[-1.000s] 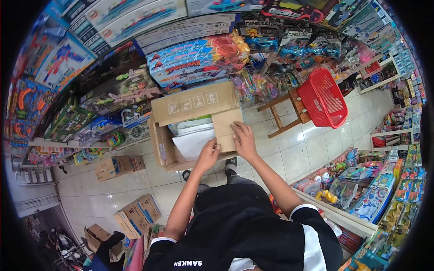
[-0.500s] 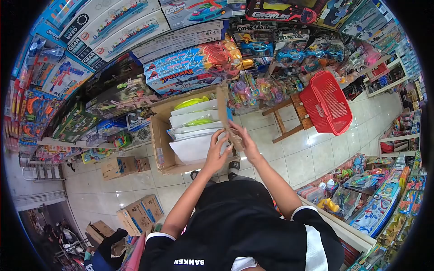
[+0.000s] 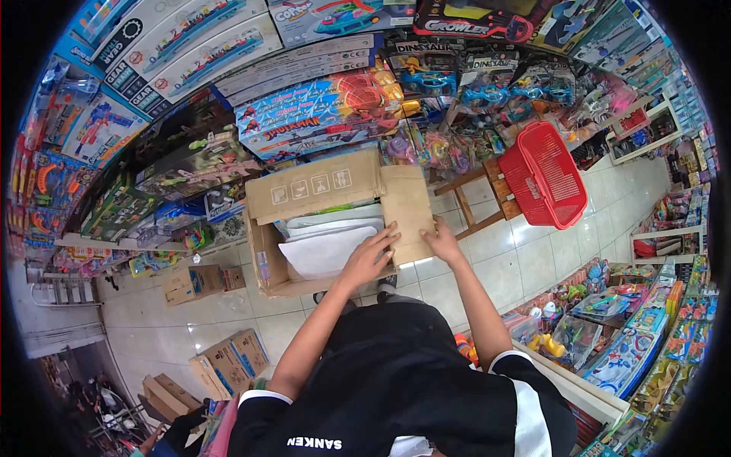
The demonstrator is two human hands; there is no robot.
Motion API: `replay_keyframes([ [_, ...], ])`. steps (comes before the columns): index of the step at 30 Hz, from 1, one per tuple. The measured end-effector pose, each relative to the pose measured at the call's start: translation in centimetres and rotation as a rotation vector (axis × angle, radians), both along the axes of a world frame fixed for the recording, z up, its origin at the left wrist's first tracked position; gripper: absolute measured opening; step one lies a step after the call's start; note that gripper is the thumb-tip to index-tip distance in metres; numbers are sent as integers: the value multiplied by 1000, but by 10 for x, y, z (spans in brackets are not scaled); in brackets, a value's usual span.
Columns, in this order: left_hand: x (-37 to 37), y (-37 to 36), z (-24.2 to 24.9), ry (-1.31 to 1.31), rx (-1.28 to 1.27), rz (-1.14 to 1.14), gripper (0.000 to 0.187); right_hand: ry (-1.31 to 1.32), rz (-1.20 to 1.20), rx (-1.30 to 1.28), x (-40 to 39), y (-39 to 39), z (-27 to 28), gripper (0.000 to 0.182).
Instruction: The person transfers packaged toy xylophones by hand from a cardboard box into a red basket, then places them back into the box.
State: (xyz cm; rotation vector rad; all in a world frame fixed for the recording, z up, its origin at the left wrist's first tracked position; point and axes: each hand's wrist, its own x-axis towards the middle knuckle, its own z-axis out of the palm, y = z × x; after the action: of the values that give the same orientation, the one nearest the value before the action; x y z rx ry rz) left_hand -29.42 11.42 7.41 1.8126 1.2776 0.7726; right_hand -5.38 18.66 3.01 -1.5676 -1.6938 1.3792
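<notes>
In front of me an open cardboard box holds several white packs standing on edge, with a little green showing behind them. Its far flap leans partly over the opening, and the right flap is folded outward. The fingers of my left hand are stretched out and lie on the box's right edge, where that flap begins. At the flap's outer near corner, my right hand pinches the cardboard, the thumb partly hidden.
Toy boxes, one of them a Spider-Man box, fill the far shelves. A red basket rests on a wooden stool at right. Cardboard cartons stand on the tiled floor at left; another person is at lower left. Toys line the right-hand shelf.
The box's right flap has swung outward to the right, and the far flap now covers part of the opening. My right hand has moved right with the flap's edge; my left shifted slightly.
</notes>
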Motion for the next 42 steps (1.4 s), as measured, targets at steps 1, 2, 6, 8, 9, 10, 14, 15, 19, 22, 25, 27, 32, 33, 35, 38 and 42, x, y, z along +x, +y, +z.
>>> replay_keyframes([
  [1,-3,-1,0,-27,-33,-33,39,-154,-47,54,-8,-8,-4,55],
  [2,-8,-3,-2,-30,-43,-30,39,-310,-90,103,-16,-16,-7,57],
  [6,-44,-3,4,20,145,96,30,-192,-72,371,-59,-10,1,57],
  [8,-83,-5,-3,137,250,371,37,-137,-80,424,-85,2,13,54],
  [9,-107,-7,-8,171,226,447,44,-138,-80,451,-97,7,17,52],
  [10,-130,-7,-13,201,205,525,51,-141,-80,482,-109,13,21,50],
  [14,-188,-8,7,508,139,726,64,-161,-258,391,-149,38,4,50],
  [15,-200,-9,4,563,104,720,68,-183,-284,419,-154,44,1,50],
  [19,-242,-9,-9,545,170,646,55,-190,-402,417,-168,53,-1,49],
  [22,-262,-7,-5,459,228,561,38,-127,-443,461,-172,50,3,44],
  [25,-278,-7,0,371,287,483,36,-108,-458,451,-174,49,21,42],
  [27,-285,-2,5,165,303,562,36,27,-424,424,-174,54,41,44],
  [32,-294,29,-3,93,369,736,41,162,-276,352,-159,89,53,57],
  [33,-293,39,-5,-13,403,795,40,111,-194,422,-156,100,52,59],
  [35,-298,53,-23,-113,437,858,39,66,-107,489,-152,121,46,62],
  [38,-318,64,-73,-116,-51,845,51,223,-3,344,-151,147,19,67],
  [42,-310,62,-88,-292,-137,908,60,266,-29,211,-164,157,12,54],
])
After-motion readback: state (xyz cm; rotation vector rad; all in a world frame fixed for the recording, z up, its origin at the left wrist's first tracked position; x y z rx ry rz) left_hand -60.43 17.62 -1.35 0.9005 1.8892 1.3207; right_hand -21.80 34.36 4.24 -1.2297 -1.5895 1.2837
